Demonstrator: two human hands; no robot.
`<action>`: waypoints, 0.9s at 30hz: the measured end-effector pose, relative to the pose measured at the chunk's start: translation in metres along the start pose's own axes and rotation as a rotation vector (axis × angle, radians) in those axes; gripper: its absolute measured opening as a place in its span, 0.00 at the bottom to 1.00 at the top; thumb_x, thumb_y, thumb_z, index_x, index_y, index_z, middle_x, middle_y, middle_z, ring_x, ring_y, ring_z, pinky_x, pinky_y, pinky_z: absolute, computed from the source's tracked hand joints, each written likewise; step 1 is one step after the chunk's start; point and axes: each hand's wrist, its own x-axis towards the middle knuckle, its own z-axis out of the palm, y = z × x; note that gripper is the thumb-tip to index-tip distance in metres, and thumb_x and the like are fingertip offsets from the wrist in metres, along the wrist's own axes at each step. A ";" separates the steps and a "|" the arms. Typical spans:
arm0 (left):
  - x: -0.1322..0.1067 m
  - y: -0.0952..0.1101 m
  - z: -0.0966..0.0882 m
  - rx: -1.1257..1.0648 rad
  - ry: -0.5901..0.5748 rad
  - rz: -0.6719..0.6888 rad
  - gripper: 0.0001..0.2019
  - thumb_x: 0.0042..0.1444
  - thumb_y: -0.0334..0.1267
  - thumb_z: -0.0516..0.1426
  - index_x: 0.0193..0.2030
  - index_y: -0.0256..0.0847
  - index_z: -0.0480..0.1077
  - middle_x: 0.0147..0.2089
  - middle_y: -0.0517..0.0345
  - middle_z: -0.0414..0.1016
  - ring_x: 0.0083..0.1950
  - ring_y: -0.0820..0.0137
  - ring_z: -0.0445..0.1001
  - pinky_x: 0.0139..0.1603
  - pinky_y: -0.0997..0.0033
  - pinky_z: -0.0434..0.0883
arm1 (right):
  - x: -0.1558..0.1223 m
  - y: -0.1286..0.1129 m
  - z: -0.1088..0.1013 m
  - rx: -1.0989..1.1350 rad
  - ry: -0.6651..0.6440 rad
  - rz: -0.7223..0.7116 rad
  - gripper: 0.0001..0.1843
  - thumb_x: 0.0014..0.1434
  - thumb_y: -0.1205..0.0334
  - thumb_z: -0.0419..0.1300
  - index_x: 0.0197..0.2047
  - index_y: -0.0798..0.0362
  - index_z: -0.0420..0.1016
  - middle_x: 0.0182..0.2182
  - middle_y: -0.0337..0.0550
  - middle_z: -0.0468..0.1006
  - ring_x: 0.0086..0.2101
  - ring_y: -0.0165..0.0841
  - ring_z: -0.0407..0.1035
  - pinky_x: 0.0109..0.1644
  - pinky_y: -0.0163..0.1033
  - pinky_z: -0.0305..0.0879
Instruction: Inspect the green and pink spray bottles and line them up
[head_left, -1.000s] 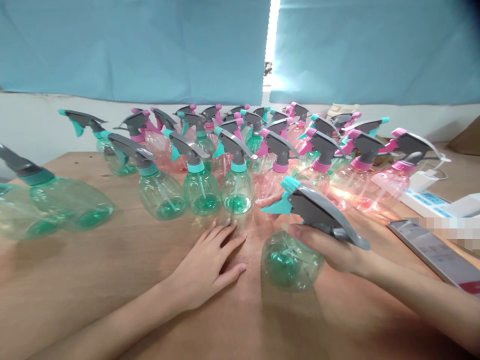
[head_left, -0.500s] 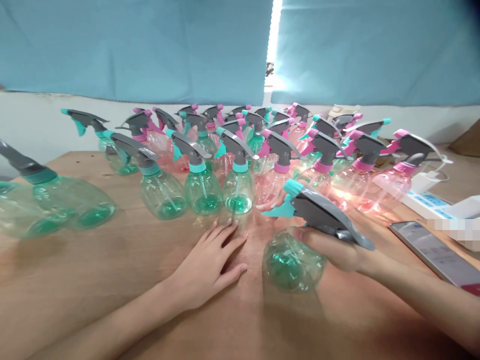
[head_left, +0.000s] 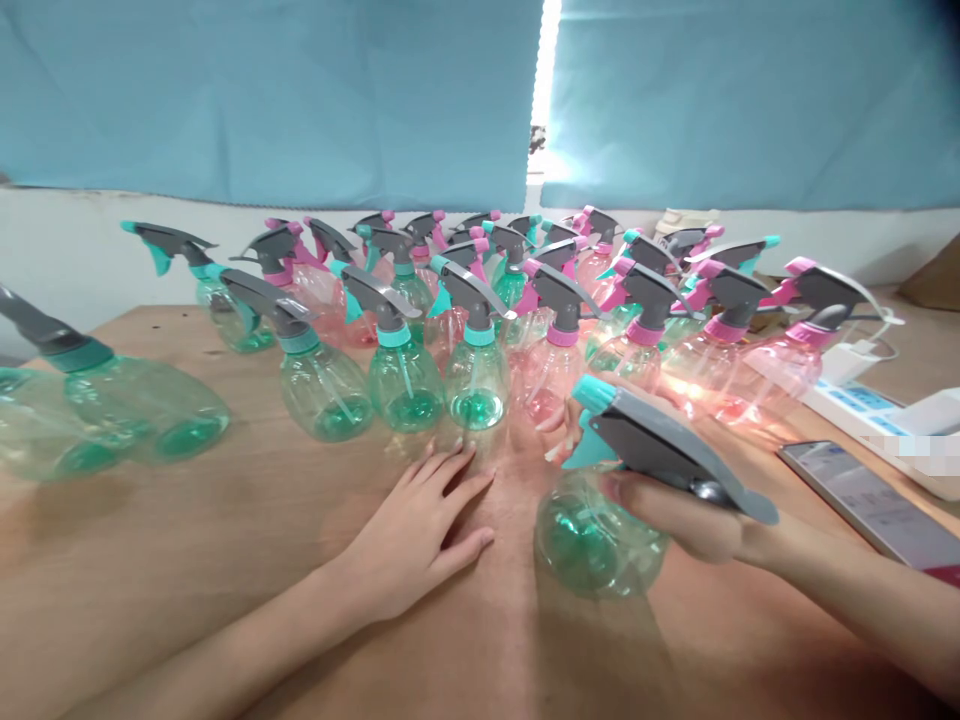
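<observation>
Spray bottle point(head_left: 592, 530), tilting in the clamping right hand point(head_left: 675, 515), is risking toppling the bottles point(head_left: 476, 380) at twelve o'clock; left hand point(head_left: 416, 545) is lying open.

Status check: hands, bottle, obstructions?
Left hand flat on table, open. Right hand grips green spray bottle, tilted. Bottle rows crowd just beyond.

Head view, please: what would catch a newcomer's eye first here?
A crowd of pink and green spray bottles fills the back of the wooden table. In front, the right hand grips a tilted green bottle just below its grey sprayer, while the left hand lies flat on the wood beside it.
</observation>
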 end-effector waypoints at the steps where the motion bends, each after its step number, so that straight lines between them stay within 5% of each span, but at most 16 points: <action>1: 0.000 0.000 0.000 -0.001 0.000 -0.001 0.24 0.68 0.48 0.52 0.67 0.41 0.63 0.71 0.43 0.59 0.72 0.50 0.55 0.69 0.42 0.56 | 0.000 0.001 0.002 0.053 -0.028 0.010 0.09 0.48 0.66 0.57 0.25 0.48 0.57 0.18 0.34 0.61 0.18 0.30 0.57 0.17 0.35 0.55; 6: 0.001 0.000 0.000 0.007 0.002 0.009 0.24 0.69 0.48 0.51 0.67 0.40 0.63 0.70 0.41 0.60 0.72 0.50 0.55 0.68 0.40 0.55 | 0.002 0.002 0.010 0.308 -0.080 -0.047 0.12 0.54 0.72 0.55 0.28 0.47 0.55 0.20 0.31 0.56 0.19 0.27 0.49 0.18 0.33 0.46; 15: 0.000 0.001 -0.002 -0.010 -0.008 0.002 0.24 0.68 0.48 0.51 0.67 0.40 0.62 0.71 0.42 0.59 0.72 0.50 0.54 0.69 0.40 0.54 | 0.001 0.011 0.013 0.298 -0.075 -0.015 0.16 0.59 0.68 0.56 0.50 0.43 0.67 0.25 0.33 0.66 0.21 0.30 0.60 0.26 0.37 0.61; 27: 0.001 0.001 -0.001 -0.025 0.008 0.005 0.24 0.68 0.48 0.52 0.67 0.41 0.63 0.70 0.43 0.60 0.72 0.50 0.55 0.69 0.41 0.54 | 0.003 0.007 0.014 0.326 -0.057 -0.010 0.19 0.58 0.68 0.56 0.52 0.45 0.68 0.26 0.34 0.70 0.22 0.31 0.63 0.26 0.36 0.61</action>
